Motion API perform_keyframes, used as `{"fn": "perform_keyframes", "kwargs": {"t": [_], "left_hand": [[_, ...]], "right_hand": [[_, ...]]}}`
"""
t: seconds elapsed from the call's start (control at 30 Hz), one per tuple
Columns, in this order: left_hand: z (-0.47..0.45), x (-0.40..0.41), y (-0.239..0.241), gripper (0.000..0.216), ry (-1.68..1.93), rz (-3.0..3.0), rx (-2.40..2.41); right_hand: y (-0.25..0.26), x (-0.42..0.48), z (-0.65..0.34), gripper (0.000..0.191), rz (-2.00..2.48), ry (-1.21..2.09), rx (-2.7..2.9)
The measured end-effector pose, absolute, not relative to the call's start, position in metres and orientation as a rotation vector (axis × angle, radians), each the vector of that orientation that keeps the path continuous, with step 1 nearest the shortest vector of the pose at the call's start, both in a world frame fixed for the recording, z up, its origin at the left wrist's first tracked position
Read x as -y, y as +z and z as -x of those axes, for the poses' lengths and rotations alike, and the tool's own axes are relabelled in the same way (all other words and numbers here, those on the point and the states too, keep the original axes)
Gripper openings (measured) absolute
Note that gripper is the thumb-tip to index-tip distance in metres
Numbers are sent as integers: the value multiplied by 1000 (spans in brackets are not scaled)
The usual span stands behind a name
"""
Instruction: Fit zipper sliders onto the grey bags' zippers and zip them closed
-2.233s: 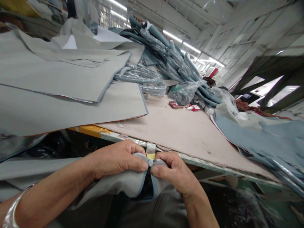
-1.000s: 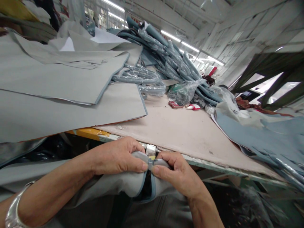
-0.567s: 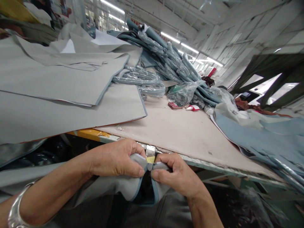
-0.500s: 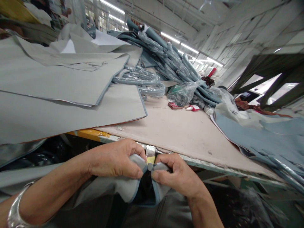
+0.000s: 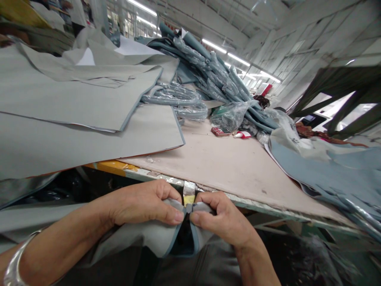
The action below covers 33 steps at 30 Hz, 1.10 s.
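A grey sheet of material (image 5: 139, 237) with blue-edged binding hangs in front of the table edge, across my lap. My left hand (image 5: 145, 202) pinches its bound edge between thumb and fingers. Just to the right, my right hand (image 5: 218, 216) pinches another part of the same blue-edged piece. Between the two thumbs sits a small grey knob (image 5: 188, 208), level with the fingertips, in front of a silver and yellow taped bracket (image 5: 189, 192) on the table edge. Below the hands the edging spreads into a dark gap. The fingertips behind the material are hidden.
Large grey blue-edged sheets (image 5: 89, 99) lie stacked on the table (image 5: 226, 167) at left. Behind are plastic-wrapped blue rolls (image 5: 208, 71). A red phone-like object (image 5: 219, 132) and a small red-and-white bottle (image 5: 242, 135) lie mid-table. Blue-grey sheets (image 5: 333, 171) drape at right.
My left hand has moved slightly right, bringing its edge closer to the knob and narrowing the gap between the hands. My right hand has barely moved.
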<state>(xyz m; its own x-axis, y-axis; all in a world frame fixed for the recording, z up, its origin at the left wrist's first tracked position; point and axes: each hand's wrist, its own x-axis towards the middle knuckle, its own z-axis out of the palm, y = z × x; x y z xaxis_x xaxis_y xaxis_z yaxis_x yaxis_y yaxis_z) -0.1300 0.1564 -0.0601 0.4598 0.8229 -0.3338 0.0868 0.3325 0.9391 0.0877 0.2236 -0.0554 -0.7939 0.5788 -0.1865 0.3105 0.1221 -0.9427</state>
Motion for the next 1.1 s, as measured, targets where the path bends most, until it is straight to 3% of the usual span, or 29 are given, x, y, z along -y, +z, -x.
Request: {"fn": "perform_keyframes", "kwargs": {"t": [1.1], "left_hand": [[122, -160, -58, 27, 677, -1064, -1104]], "right_hand": [[-53, -227, -88, 19, 858, 1761, 2184]]}}
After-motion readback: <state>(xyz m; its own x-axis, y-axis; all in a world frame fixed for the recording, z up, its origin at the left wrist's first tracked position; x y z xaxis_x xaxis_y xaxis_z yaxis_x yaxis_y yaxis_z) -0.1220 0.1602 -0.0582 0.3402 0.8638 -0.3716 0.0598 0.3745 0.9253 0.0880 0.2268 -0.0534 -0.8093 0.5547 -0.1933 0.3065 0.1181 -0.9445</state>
